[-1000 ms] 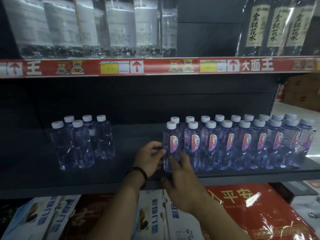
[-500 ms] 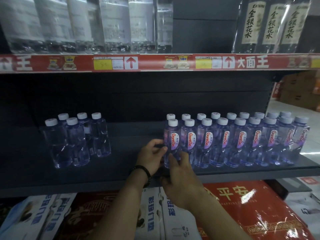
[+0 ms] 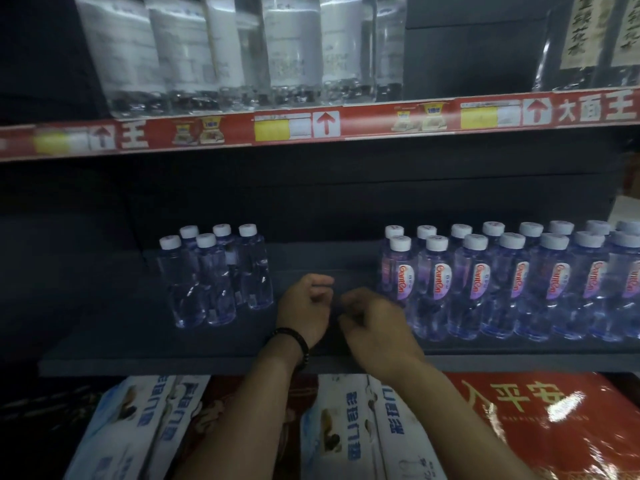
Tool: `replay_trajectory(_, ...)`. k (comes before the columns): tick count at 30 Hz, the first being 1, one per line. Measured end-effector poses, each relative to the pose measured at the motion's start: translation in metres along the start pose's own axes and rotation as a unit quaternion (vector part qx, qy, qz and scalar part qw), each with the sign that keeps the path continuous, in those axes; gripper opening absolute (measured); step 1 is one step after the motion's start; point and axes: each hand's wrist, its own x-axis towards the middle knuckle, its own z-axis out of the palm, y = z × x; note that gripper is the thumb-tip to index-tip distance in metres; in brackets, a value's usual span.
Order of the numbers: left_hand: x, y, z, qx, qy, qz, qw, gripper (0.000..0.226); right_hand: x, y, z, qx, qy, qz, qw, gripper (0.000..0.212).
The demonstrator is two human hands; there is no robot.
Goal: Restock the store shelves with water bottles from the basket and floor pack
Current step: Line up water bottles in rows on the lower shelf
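Water bottles (image 3: 436, 289) in two rows on dark shelf (image 3: 138, 341); left hand (image 3: 304, 306), right hand (image 3: 377, 320): grip loosely curled, empty

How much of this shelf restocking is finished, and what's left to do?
Done: a double row of labelled bottles stands along the right of the shelf, and five bottles cluster at left. In hand: nothing; the left hand and right hand hover empty over the gap. Left: the bare stretch between the two groups looks unfilled. The basket and floor pack are out of view.
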Motion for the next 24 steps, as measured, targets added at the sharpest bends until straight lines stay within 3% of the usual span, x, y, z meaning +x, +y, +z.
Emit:
replay_trajectory(7, 0.015, -0.026, -0.069, -0.013, 0.165, -0.011, 0.986, 0.04, 0.051, -0.025, 0.069, 0.162, -0.008, 0.038, 0.986, 0.026)
replay_trajectory(13, 0.031, -0.056, -0.088, -0.039, 0.135, -0.037, 0.989, 0.049, 0.079, -0.032, 0.117, 0.208, -0.03, 0.015, 0.978, 0.043)
replay_trajectory(21, 0.033, -0.057, -0.082, -0.187, 0.087, -0.081, 0.975, 0.052, 0.099, -0.047, 0.142, 0.268, -0.038, -0.025, 0.962, 0.042)
replay_trajectory(24, 0.034, -0.057, -0.08, -0.203, 0.086, -0.087, 0.972, 0.052, 0.104, -0.043, 0.144, 0.299, -0.069, 0.004, 0.952, 0.042)
